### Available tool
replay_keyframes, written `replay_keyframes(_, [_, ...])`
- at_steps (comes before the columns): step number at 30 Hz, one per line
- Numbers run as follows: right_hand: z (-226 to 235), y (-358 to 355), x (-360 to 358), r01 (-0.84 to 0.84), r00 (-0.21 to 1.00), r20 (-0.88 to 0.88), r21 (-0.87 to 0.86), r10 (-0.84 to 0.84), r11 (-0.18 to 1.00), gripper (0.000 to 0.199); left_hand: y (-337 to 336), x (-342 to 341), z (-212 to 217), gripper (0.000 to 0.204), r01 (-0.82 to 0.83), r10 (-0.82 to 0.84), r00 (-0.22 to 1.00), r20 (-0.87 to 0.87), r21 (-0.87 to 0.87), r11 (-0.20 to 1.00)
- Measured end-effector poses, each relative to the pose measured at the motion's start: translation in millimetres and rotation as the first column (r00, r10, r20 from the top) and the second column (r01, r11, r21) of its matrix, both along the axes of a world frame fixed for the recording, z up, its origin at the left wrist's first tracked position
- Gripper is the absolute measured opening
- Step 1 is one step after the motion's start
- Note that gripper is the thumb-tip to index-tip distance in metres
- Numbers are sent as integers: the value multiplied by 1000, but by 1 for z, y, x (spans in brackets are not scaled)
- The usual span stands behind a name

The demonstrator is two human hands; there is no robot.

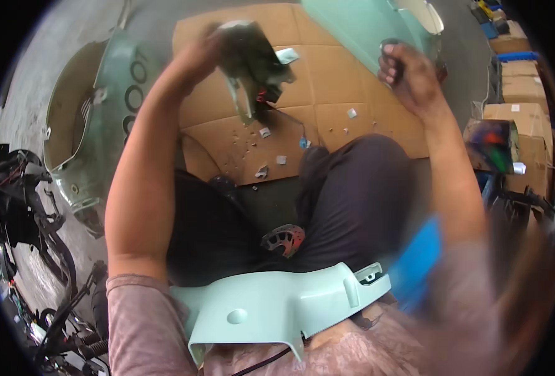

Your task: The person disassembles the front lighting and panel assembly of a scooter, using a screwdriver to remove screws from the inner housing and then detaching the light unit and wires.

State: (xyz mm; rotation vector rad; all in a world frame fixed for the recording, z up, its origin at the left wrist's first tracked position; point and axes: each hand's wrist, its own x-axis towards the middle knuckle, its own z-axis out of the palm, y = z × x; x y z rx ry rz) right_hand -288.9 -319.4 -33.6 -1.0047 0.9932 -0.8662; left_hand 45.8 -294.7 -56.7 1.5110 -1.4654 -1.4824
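My left hand (203, 55) grips the upper left edge of a dark plastic part with mint edges (255, 59) and holds it tilted over the cardboard. A spot of red shows at its lower end, and a thin cable with a blue connector (304, 143) runs from near it. Raised at the right, my right hand (412, 78) has its fingers curled; a small dark roundish thing (390, 44) shows at the fingertips, too unclear to name. Across my lap lies a mint-green plastic cover (259, 304) with a round dimple and a slotted end.
Flattened cardboard (340, 75) covers the floor ahead, with small scraps (281, 160) scattered on it. A mint body panel (378, 31) lies far right, another (111, 81) stands left. A brake disc (284, 240) sits between my legs. Cartons (522, 119) line the right; dark vehicle parts (23, 219) crowd the left.
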Motion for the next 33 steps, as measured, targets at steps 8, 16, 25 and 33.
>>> replay_keyframes(8, [-273, 64, -164, 413, 725, -684, 340, -80, 845, 20, -10, -32, -10, 50, -214, 220, 963, 156, -53, 975])
replay_keyframes(16, [-365, 84, -153, 379, 426, -899, 71, -106, 923, 33, -10, -23, -24, 42, -242, 252, 963, 97, -105, 964])
replay_keyframes(25, [-343, 61, -178, 258, 600, -799, 234, 35, 937, 31, -9, -25, -20, 43, -226, 229, 972, 49, -56, 973])
replay_keyframes(33, [-237, 14, -147, 421, 758, -535, -34, -372, 907, 35, -6, -35, 7, 48, -128, 120, 987, 108, 67, 990])
